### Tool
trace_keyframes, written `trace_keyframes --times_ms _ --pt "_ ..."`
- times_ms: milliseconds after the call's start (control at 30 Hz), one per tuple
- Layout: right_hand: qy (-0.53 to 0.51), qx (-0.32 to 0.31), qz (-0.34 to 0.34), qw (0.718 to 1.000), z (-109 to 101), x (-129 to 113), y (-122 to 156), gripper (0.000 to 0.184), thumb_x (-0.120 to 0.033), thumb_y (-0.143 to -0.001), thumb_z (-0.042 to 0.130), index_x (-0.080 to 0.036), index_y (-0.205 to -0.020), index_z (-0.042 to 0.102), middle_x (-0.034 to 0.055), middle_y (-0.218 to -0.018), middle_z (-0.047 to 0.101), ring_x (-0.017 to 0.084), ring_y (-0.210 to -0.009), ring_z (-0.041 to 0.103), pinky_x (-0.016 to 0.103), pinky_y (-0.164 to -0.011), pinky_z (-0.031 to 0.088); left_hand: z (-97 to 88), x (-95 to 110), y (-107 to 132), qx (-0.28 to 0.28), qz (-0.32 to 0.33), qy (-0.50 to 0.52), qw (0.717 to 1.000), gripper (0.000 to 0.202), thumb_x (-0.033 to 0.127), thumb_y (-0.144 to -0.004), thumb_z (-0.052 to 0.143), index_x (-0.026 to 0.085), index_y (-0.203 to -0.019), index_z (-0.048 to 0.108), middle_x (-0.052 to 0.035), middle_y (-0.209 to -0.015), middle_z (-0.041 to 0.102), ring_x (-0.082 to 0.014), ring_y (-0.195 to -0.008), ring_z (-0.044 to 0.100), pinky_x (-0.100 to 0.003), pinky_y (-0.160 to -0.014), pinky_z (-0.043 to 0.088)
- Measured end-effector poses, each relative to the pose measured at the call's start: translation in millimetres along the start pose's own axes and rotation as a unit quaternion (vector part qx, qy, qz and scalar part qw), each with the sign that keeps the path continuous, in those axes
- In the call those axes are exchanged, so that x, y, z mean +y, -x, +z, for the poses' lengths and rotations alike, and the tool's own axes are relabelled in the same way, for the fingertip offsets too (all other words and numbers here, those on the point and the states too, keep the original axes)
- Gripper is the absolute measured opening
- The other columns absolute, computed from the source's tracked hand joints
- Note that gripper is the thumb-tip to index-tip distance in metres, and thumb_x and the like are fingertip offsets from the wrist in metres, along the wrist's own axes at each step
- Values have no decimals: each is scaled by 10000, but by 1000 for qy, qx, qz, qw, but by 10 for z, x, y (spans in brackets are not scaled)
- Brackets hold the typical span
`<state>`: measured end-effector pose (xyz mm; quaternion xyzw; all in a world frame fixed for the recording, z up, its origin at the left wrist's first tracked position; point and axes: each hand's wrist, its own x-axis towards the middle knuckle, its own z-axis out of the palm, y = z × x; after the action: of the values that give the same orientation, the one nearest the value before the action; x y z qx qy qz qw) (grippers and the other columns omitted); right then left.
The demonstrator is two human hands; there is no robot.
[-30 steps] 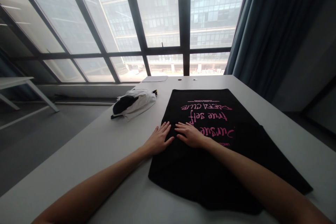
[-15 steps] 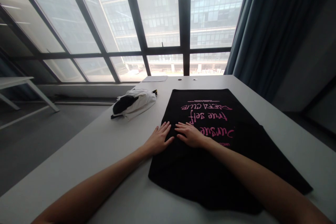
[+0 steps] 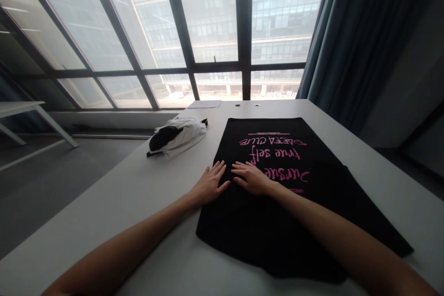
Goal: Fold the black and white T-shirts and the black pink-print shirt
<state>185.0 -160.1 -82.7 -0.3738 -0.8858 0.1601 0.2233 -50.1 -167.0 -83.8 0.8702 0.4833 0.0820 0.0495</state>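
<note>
A black T-shirt (image 3: 277,236) lies spread flat, its pink lettering upside down from where I look. My left hand (image 3: 208,184) rests palm down across the shirt's left edge, fingers stretched out and pointing away from me. Just to its right, my right hand (image 3: 251,178) lies flat on the cloth, fingers extended to the left and partly covering the print. The two hands are close but apart, and neither grips the fabric. My right forearm crosses over the lower part of the shirt.
The shirt lies on a white table (image 3: 138,222). A bunched white and black cloth (image 3: 180,136) sits on its left side. Flat white sheets (image 3: 204,104) lie at the far edge. Windows stand behind, a blue curtain (image 3: 347,46) hangs right, and another white table (image 3: 21,108) stands left.
</note>
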Motion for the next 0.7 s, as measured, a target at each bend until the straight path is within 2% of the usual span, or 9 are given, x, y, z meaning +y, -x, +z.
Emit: trace_keyframes --times_ms 267,500,700 --pt "2 -3 -2 1000 4 6 -3 426 -370 -992 497 -224 -1382 587 103 -1516 479 244 -1463 345 524 -1198 242 1 4 -6 -2 -5 -7 1000 728 588 -993 393 152 -1570 301 -130 -1637 198 -291 -1524 159 -538 -1213 190" --pt "-6 -2 0 1000 -2 -5 -4 421 -366 -985 507 -234 -1375 595 101 -1512 484 249 -1459 354 529 -1199 238 -4 9 2 -4 -2 -7 1000 711 591 -995 387 189 -1575 295 -122 -1637 204 -290 -1525 153 -537 -1213 183" --pt "1 -6 -2 1000 -2 0 -5 419 -368 -989 501 -241 -1378 592 94 -1517 480 246 -1461 349 530 -1199 240 -7 11 0 -7 -4 -6 1000 717 588 -996 380 174 -1575 293 -117 -1641 193 -282 -1528 149 -530 -1218 174"
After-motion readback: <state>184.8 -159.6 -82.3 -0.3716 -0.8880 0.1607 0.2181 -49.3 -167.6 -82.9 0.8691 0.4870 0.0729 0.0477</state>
